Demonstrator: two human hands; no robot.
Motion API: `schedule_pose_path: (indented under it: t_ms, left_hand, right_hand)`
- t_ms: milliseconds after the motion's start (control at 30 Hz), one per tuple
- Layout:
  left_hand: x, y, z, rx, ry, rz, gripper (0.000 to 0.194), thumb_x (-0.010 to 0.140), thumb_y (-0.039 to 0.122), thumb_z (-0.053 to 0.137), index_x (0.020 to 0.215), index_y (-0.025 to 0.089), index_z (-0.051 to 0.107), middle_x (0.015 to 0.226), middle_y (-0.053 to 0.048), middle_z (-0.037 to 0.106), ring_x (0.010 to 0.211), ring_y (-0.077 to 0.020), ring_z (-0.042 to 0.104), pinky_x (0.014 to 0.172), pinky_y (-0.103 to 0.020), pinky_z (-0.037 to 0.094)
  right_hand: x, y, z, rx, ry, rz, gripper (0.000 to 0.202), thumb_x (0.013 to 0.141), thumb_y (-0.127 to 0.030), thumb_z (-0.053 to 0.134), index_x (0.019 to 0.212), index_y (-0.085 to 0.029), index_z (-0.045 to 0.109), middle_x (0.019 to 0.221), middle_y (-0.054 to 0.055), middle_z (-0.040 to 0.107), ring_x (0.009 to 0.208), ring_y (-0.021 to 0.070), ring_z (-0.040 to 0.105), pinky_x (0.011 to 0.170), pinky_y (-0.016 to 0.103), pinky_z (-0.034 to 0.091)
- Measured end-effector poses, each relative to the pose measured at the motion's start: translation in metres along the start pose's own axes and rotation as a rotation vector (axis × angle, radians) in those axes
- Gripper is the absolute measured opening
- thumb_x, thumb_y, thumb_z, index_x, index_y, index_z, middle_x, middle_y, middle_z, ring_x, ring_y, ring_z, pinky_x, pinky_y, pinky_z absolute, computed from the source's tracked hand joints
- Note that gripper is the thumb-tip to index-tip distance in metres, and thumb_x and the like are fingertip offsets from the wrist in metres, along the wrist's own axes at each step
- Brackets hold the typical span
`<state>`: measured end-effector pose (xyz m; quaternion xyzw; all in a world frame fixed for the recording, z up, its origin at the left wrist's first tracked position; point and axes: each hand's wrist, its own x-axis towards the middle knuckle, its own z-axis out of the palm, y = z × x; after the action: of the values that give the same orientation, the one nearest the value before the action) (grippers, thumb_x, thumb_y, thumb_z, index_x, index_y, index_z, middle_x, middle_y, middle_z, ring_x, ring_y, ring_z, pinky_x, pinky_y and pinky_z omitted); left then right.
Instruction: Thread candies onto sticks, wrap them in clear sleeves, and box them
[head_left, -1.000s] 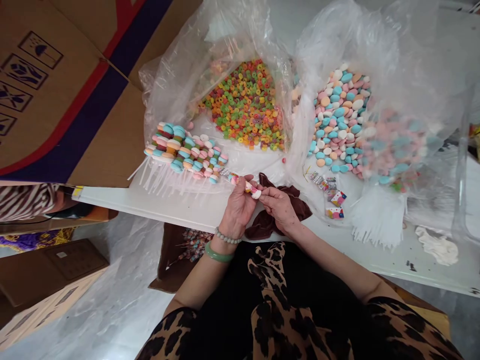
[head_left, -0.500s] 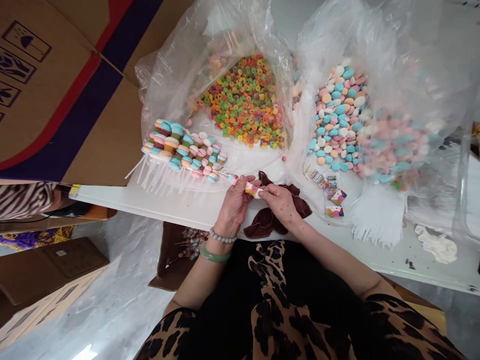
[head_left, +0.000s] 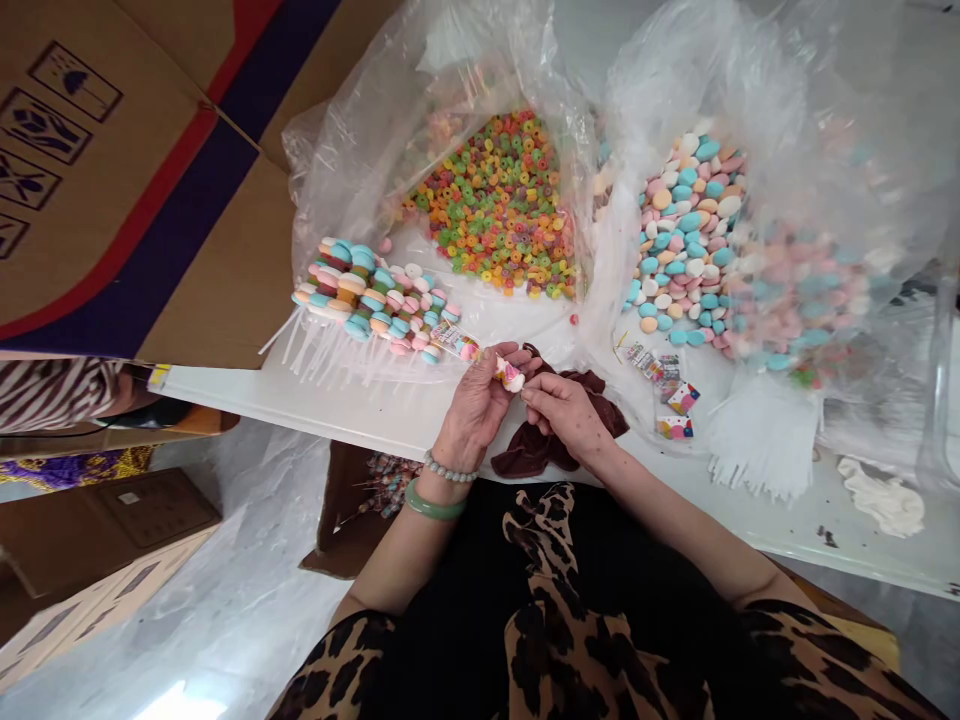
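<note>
My left hand (head_left: pixel 472 408) is closed on a small printed plastic candy wrapper (head_left: pixel 511 375), whose clear lettered end sticks out to the upper left. Thumb and forefinger of my right hand (head_left: pixel 568 412) pinch at the wrapper's white, bunched end. Whether anything lies inside the wrapper I cannot make out. Below both hands a dark brown cloth (head_left: pixel 529 447) lies crumpled on the white table (head_left: pixel 367 418). Left of the wrapper, skewered candies (head_left: pixel 371 300) lie in a row, their white sticks toward the table edge.
Clear bags hold ring gummies (head_left: pixel 502 200) and pastel oval candies (head_left: pixel 686 235). More printed wrappers (head_left: pixel 676 398) and a bundle of white sticks (head_left: pixel 761 435) lie to the right. A big carton (head_left: pixel 217 250) stands at left; an open box (head_left: pixel 337 500) with wrapped sweets sits below the table.
The wrapper, flat and stretched between my hands before, is now bunched up and twisted-looking. My right fingers have curled in at its end. The view has shifted slightly.
</note>
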<state>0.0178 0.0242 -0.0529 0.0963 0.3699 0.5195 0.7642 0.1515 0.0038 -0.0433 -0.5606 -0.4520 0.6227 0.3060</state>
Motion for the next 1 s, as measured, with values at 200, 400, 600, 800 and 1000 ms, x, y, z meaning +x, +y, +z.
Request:
schedule_pose_path:
  t_ms: [200, 400, 600, 800, 1000]
  left_hand:
    - [-0.007, -0.005, 0.004, 0.081, -0.058, 0.033, 0.04, 0.069, 0.042, 0.082, 0.094, 0.014, 0.069, 0.083, -0.009, 0.073, 0.1, -0.0268, 0.068, 0.09, -0.038, 0.051]
    - [-0.004, -0.021, 0.004, -0.018, -0.048, 0.013, 0.038, 0.071, 0.041, 0.079, 0.097, 0.015, 0.068, 0.092, -0.007, 0.071, 0.101, -0.0227, 0.067, 0.093, -0.035, 0.049]
    - [-0.008, -0.024, -0.003, -0.005, 0.027, -0.017, 0.028, 0.074, 0.035, 0.077, 0.093, 0.017, 0.067, 0.093, -0.003, 0.071, 0.081, -0.0141, 0.065, 0.076, -0.027, 0.051]
    - [-0.01, -0.004, -0.006, 0.024, 0.084, 0.024, 0.022, 0.075, 0.034, 0.075, 0.086, 0.016, 0.066, 0.085, -0.004, 0.07, 0.077, -0.0155, 0.066, 0.073, -0.029, 0.051]
    - [-0.015, -0.005, 0.0, -0.006, -0.002, 0.049, 0.02, 0.077, 0.032, 0.073, 0.088, 0.017, 0.068, 0.087, -0.003, 0.069, 0.082, -0.0151, 0.065, 0.075, -0.028, 0.05]
  right_hand:
    - [0.006, 0.007, 0.012, 0.267, 0.019, 0.147, 0.029, 0.071, -0.043, 0.067, 0.061, -0.021, 0.051, 0.046, -0.006, 0.045, 0.039, 0.0078, 0.033, 0.04, 0.024, 0.023]
    - [0.006, 0.012, 0.017, -0.249, 0.368, -0.239, 0.031, 0.083, -0.042, 0.058, 0.06, -0.022, 0.051, 0.062, -0.002, 0.056, 0.061, 0.0137, 0.05, 0.061, 0.027, 0.038]
    - [0.001, 0.011, 0.007, -0.794, 0.47, -0.377, 0.03, 0.092, -0.036, 0.047, 0.069, -0.02, 0.06, 0.067, 0.006, 0.065, 0.065, 0.0171, 0.057, 0.065, 0.028, 0.037]
    - [-0.013, 0.009, 0.001, -0.464, 0.238, -0.348, 0.022, 0.091, -0.036, 0.049, 0.087, -0.023, 0.065, 0.079, 0.002, 0.067, 0.072, 0.0166, 0.06, 0.07, 0.027, 0.042]
    - [-0.013, 0.002, 0.009, -0.013, 0.133, -0.155, 0.019, 0.081, -0.033, 0.055, 0.066, -0.022, 0.057, 0.054, -0.005, 0.047, 0.051, 0.0123, 0.043, 0.053, 0.025, 0.035]
